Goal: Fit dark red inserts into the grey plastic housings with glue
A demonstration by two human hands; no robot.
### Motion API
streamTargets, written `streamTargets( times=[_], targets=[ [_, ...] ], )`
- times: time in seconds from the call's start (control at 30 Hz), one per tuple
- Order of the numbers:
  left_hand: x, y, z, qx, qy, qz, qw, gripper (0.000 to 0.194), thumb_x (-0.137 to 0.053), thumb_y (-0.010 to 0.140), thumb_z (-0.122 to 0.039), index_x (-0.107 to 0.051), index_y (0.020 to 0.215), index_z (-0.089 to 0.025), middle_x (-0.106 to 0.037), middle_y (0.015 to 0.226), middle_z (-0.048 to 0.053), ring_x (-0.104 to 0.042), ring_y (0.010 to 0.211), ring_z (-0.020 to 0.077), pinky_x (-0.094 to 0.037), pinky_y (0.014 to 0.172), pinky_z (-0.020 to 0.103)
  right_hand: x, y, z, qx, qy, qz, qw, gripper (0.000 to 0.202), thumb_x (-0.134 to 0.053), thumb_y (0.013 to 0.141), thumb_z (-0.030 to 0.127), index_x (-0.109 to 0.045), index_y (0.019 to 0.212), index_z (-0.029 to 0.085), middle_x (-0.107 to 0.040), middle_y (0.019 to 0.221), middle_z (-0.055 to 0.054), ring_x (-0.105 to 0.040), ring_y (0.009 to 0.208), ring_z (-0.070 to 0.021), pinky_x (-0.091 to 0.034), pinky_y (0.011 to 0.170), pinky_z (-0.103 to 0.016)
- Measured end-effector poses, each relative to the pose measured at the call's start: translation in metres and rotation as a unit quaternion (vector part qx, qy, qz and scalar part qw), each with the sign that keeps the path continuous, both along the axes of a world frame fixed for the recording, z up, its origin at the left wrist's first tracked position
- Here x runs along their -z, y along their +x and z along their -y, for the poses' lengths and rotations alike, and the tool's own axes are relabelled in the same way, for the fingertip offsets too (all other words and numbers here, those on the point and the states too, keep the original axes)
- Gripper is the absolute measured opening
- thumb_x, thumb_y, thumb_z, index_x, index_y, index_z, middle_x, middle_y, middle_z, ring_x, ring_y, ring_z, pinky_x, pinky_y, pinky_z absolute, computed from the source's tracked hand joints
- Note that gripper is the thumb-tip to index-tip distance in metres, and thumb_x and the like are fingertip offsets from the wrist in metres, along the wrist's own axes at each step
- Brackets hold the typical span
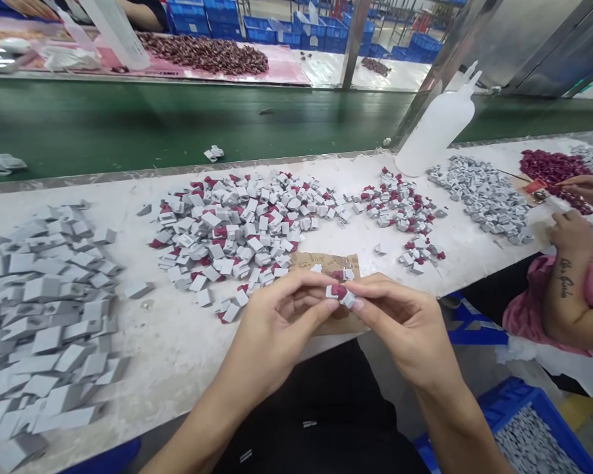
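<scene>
Between my two hands is a small grey and dark-red plastic part [340,293], pinched at both ends over the table's front edge. My left hand [286,322] grips its left side between thumb and forefinger. On its right side, the thumb and fingertips of my right hand [405,316] are closed. Beneath the hands lies a brown cardboard piece [321,259] with a few parts on it. Just beyond spreads a heap of grey and dark-red parts [237,230], and a smaller similar cluster [398,201] sits to its right.
Large grey blocks [54,316] cover the table's left. A white squeeze bottle [437,128] leans by a metal post. Behind runs a green conveyor belt [178,125]. At right are a co-worker's hands [570,230], grey parts [484,197] and a blue crate [548,415] below.
</scene>
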State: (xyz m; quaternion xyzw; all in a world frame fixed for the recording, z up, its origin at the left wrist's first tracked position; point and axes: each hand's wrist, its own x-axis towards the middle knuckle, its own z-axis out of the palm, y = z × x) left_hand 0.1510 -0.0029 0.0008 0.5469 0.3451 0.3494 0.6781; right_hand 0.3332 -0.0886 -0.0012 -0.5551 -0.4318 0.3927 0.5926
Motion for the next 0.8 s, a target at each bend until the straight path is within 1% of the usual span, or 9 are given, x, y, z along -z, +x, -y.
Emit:
streamTargets(
  times=[0.13,0.27,0.33,0.4,0.47,0.53,0.63,0.7,0.8],
  targets=[
    [-0.011,-0.006,-0.001,-0.010,0.071,-0.041,0.997,0.006,-0.091,0.098,-0.031,-0.093,0.103,-0.029,-0.089,0.101,0.004,-0.085,0.091,0.0237,-0.074,0.085,0.033,-0.013,-0.001,-0.004,-0.016,0.014,0.009,1.000,0.017,-0.090,0.103,0.022,-0.098,0.111,0.035,-0.092,0.109,-0.004,-0.088,0.105,-0.0230,-0.074,0.090,-0.031],
    [-0.026,-0.017,-0.017,0.007,0.105,-0.095,0.990,0.009,-0.087,0.098,-0.036,-0.090,0.104,-0.030,-0.088,0.100,0.004,-0.085,0.089,0.0248,-0.072,0.081,0.033,-0.020,-0.002,-0.021,-0.067,0.011,-0.019,0.997,0.016,-0.089,0.104,0.023,-0.097,0.112,0.034,-0.091,0.112,-0.004,-0.088,0.103,-0.0213,-0.074,0.088,-0.029],
    [-0.035,-0.022,-0.032,0.029,0.141,-0.150,0.978,0.011,-0.083,0.098,-0.039,-0.088,0.104,-0.030,-0.088,0.099,0.004,-0.085,0.090,0.0260,-0.071,0.080,0.034,-0.022,-0.001,-0.033,-0.112,-0.011,-0.019,0.993,0.016,-0.086,0.107,0.025,-0.096,0.117,0.033,-0.091,0.120,-0.005,-0.089,0.108,-0.0224,-0.075,0.091,-0.032],
    [-0.045,-0.025,-0.054,0.035,0.199,-0.225,0.953,0.016,-0.080,0.098,-0.044,-0.088,0.103,-0.031,-0.087,0.098,0.004,-0.083,0.087,0.0271,-0.068,0.075,0.036,-0.024,0.005,-0.047,-0.138,-0.022,0.006,0.990,0.021,-0.085,0.108,0.028,-0.094,0.126,0.033,-0.091,0.127,-0.005,-0.089,0.112,-0.0241,-0.075,0.097,-0.037],
    [-0.057,-0.023,-0.083,0.017,0.246,-0.311,0.918,0.025,-0.078,0.096,-0.051,-0.089,0.105,-0.030,-0.087,0.101,0.006,-0.078,0.080,0.0268,-0.063,0.068,0.036,-0.028,0.016,-0.064,-0.118,-0.020,0.071,0.990,0.030,-0.085,0.108,0.032,-0.091,0.137,0.034,-0.090,0.131,-0.005,-0.088,0.115,-0.0258,-0.076,0.101,-0.043],
    [-0.067,-0.014,-0.118,-0.008,0.264,-0.390,0.882,0.033,-0.077,0.097,-0.053,-0.090,0.110,-0.026,-0.088,0.105,0.009,-0.074,0.076,0.0248,-0.060,0.065,0.035,-0.031,0.034,-0.090,-0.062,-0.014,0.167,0.984,0.036,-0.085,0.107,0.033,-0.088,0.143,0.033,-0.089,0.135,-0.007,-0.086,0.118,-0.0280,-0.076,0.102,-0.048],
    [-0.074,0.011,-0.179,-0.044,0.276,-0.454,0.846,0.048,-0.066,0.107,-0.052,-0.089,0.123,-0.014,-0.088,0.120,0.012,-0.078,0.092,0.0235,-0.061,0.079,0.034,-0.033,0.071,-0.152,0.050,-0.053,0.338,0.938,0.037,-0.077,0.109,0.024,-0.086,0.145,0.023,-0.088,0.134,-0.012,-0.085,0.116,-0.0296,-0.073,0.105,-0.051],
    [-0.070,0.032,-0.218,-0.058,0.270,-0.466,0.840,0.052,-0.061,0.114,-0.051,-0.086,0.129,-0.007,-0.087,0.127,0.010,-0.080,0.108,0.0250,-0.062,0.093,0.036,-0.031,0.098,-0.202,0.110,-0.103,0.408,0.901,0.039,-0.070,0.108,0.013,-0.085,0.144,0.017,-0.088,0.131,-0.015,-0.084,0.119,-0.0314,-0.069,0.113,-0.052],
    [-0.053,0.066,-0.270,-0.053,0.231,-0.471,0.850,0.044,-0.068,0.118,-0.049,-0.082,0.133,-0.010,-0.082,0.135,0.009,-0.081,0.120,0.0280,-0.067,0.105,0.044,-0.028,0.132,-0.273,0.160,-0.159,0.440,0.869,0.033,-0.070,0.107,0.006,-0.084,0.137,0.011,-0.085,0.135,-0.020,-0.080,0.131,-0.0351,-0.061,0.124,-0.054]
  ],
)
